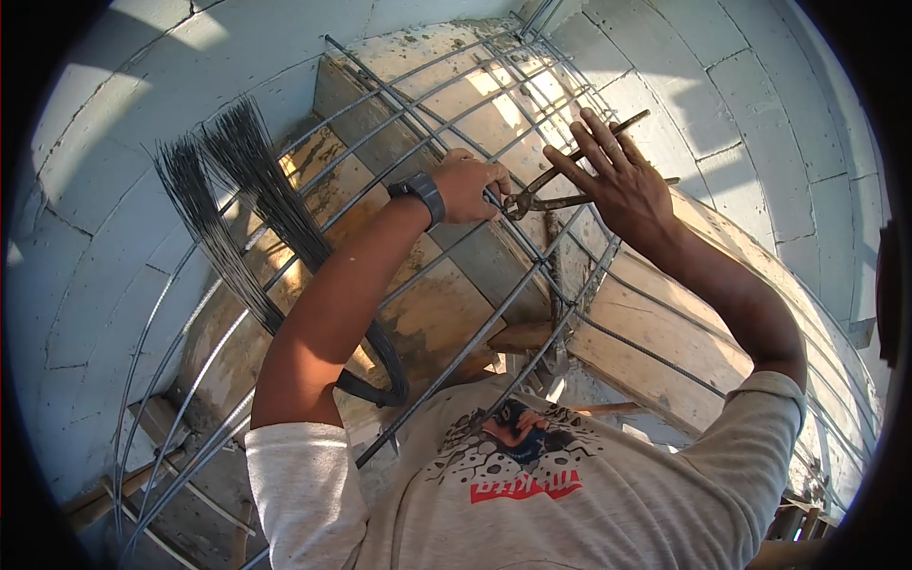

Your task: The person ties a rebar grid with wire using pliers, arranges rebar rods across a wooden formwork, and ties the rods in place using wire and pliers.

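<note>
Pincer handles (pixel 562 202) partly behind right hand (pixel 627 190), shirt (pixel 532 534) cut off below

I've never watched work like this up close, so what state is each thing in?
Left hand: fingers curled at the rebar grid; exact grip unclear.
Right hand: open, fingers outstretched over the pincers.
Pincers: handles spread apart.
Rebar grid: bars crossed.
Wire bundle: bent over, ends splayed.
Watch: strapped on.
Wooden boards: stained, partly sunlit.
Block wall: partly shaded.

Brand name "makita", pale letters on a red band (pixel 525 487), across a light grey T-shirt (pixel 608 518)
</note>
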Available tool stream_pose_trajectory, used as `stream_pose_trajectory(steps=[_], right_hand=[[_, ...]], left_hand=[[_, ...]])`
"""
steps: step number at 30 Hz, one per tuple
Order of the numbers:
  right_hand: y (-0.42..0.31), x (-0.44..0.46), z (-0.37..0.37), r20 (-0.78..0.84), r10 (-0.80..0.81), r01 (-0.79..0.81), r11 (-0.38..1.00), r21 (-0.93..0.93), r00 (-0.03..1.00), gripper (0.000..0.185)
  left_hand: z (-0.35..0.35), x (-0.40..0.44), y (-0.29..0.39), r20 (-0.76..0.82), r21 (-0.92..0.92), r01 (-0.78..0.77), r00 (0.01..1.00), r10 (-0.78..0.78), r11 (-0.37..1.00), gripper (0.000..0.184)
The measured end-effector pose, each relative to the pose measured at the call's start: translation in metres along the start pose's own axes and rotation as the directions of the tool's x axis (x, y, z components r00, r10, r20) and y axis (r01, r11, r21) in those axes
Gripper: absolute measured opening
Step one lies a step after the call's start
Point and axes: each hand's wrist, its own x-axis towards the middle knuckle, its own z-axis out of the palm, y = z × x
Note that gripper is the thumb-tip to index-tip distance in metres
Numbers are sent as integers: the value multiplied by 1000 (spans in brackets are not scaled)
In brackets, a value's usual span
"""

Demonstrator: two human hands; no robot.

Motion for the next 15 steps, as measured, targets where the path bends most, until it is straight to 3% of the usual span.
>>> stream_pose_trajectory(steps=[9,13,15], right_hand=[[-13,-2,-11,-98,-58,44,990,-137,994,65],[-17,-6,-5,-172,-142,69,927,-369,975,61],[-15,-1,-23,-79,-206,156,897,-413,975,60]], left_hand=[[4,0,-3,-40,-14,4,999,-5,1000,46],[3,0,-4,-37,-36,-1,999,0,999,46],[4,0,-4,-39,-41,-1,999,0,999,46]])
